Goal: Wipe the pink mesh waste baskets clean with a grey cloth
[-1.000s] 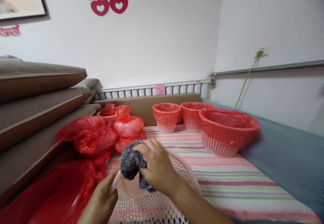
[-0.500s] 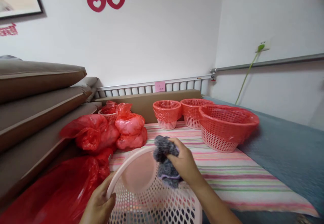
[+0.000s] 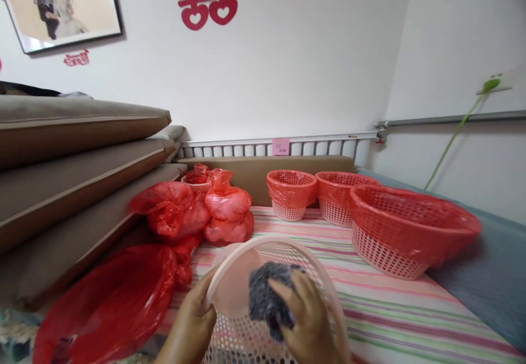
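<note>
My left hand point(image 3: 192, 314) grips the left rim of a pale pink mesh basket point(image 3: 335, 298), tilted so its inside faces me. My right hand point(image 3: 310, 314) holds a fuzzy grey cloth point(image 3: 267, 293) inside the basket's opening, with fingers curled over it. Slight blur covers the fingertips. To the left of the basket lies a large red plastic bag point(image 3: 119, 298), spread open. Beyond my left hand, filled red bags point(image 3: 228, 205) are piled up.
Three baskets lined with red plastic, a small one point(image 3: 290, 188), a middle one point(image 3: 335, 210) and a large one point(image 3: 386, 243), stand at right on a striped cloth point(image 3: 390, 320). Grey cushions point(image 3: 82, 161) are stacked at left, and a radiator point(image 3: 242, 149) runs along the wall.
My right hand and the cloth have moved lower and deeper into the basket. The basket and my left hand sit farther right in view, and the camera has turned left.
</note>
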{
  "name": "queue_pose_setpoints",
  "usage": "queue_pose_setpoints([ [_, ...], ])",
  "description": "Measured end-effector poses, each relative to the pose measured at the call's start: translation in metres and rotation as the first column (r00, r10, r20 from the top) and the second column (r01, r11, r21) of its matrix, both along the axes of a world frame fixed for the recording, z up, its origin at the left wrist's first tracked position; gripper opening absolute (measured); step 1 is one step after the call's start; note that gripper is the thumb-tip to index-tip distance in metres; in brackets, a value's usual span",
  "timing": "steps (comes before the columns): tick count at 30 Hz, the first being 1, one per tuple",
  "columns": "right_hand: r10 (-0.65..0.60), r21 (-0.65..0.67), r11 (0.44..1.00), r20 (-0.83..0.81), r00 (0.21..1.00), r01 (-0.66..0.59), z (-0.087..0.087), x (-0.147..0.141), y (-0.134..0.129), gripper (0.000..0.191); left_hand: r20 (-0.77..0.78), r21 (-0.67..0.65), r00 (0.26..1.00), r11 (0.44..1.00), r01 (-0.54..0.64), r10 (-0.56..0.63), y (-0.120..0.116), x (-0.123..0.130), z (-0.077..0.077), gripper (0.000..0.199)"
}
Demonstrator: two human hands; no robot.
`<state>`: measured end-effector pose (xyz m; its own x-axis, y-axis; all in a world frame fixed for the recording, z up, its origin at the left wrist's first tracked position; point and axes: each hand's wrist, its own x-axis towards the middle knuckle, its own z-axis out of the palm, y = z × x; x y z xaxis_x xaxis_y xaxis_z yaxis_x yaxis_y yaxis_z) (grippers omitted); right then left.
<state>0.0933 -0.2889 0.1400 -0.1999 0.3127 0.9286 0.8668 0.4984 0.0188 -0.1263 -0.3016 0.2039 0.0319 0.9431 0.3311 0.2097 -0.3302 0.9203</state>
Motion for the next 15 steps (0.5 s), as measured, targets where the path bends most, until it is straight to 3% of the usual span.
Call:
queue_pose_setpoints([
  [3, 0.064, -0.069, 0.996, 0.102, 0.993, -0.057, -0.016, -0.008, -0.003, 0.062, 0.068, -0.029, 0.996, 0.998, 0.051, -0.049, 0.003, 0.001, 0.002, 0.066],
  [6, 0.046, -0.099, 0.994, 0.031, 0.998, -0.042, -0.009, -0.002, -0.009, 0.066, 0.066, -0.036, 0.994, 0.995, 0.088, -0.085, 0.004, 0.000, -0.001, 0.067],
  [8, 0.042, -0.079, 0.996, -0.033, 0.999, -0.044, 0.012, -0.003, -0.014, 0.067, 0.043, -0.020, 0.995, 0.996, 0.087, -0.087, 0.004, 0.001, -0.004, 0.067],
  [11, 0.118, -0.087, 0.989, -0.062, 0.991, -0.123, 0.058, -0.021, -0.022, 0.066, -0.027, 0.016, 0.997, 0.997, 0.078, -0.078, 0.003, 0.002, -0.015, 0.060],
  [15, 0.241, -0.380, 0.897, -0.008, 0.970, -0.226, 0.105, -0.052, -0.019, 0.049, -0.107, 0.027, 0.992, 0.997, 0.073, -0.070, 0.005, -0.007, -0.037, 0.035],
])
